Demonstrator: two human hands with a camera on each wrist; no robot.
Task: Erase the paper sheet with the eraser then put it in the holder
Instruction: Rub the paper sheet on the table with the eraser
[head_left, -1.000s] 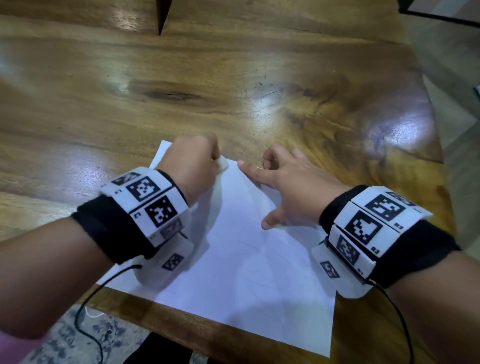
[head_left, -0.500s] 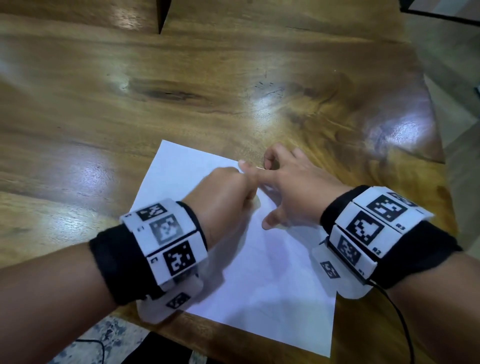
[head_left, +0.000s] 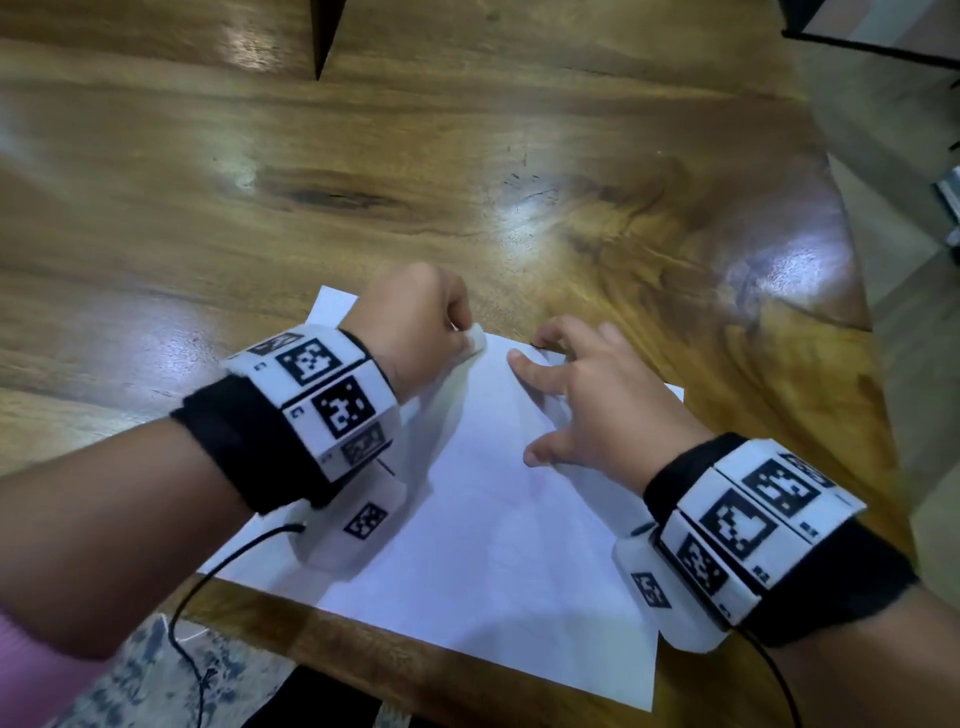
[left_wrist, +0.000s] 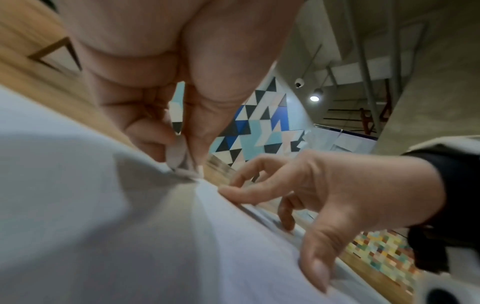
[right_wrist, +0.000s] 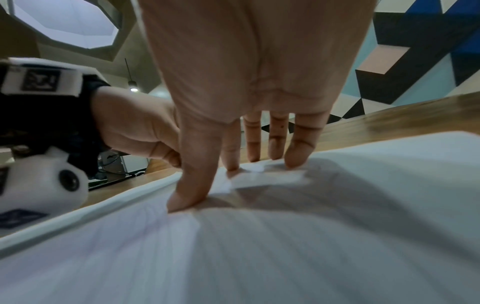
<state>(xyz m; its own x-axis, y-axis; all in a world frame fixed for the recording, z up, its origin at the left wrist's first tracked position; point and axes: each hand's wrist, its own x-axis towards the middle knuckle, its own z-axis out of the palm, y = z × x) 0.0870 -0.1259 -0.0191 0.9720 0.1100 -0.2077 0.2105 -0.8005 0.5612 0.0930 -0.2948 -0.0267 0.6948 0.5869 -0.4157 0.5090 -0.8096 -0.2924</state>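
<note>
The left hand (head_left: 415, 322), clamped on a small white eraser (head_left: 475, 340), has swung back from beside the right hand (head_left: 592, 395) to the far edge of the flat white paper sheet (head_left: 483, 519) on the glossy wooden tabletop (head_left: 467, 171); rubbing likely continues. The right hand's spread, straight fingers (right_wrist: 296, 152) pin that edge. Only the left wrist view shows the eraser tip touching paper, and no view shows the holder.

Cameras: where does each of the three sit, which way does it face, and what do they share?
Head: worn above, faces forward and down at the paper sheet on the wooden table; both forearms show.
Left wrist: under the left hand, looks along it at the eraser in its grip.
Right wrist: under the right hand, looks along its fingertips pressing the sheet.
Shared: each wrist view shows the other hand; all show the sheet.
</note>
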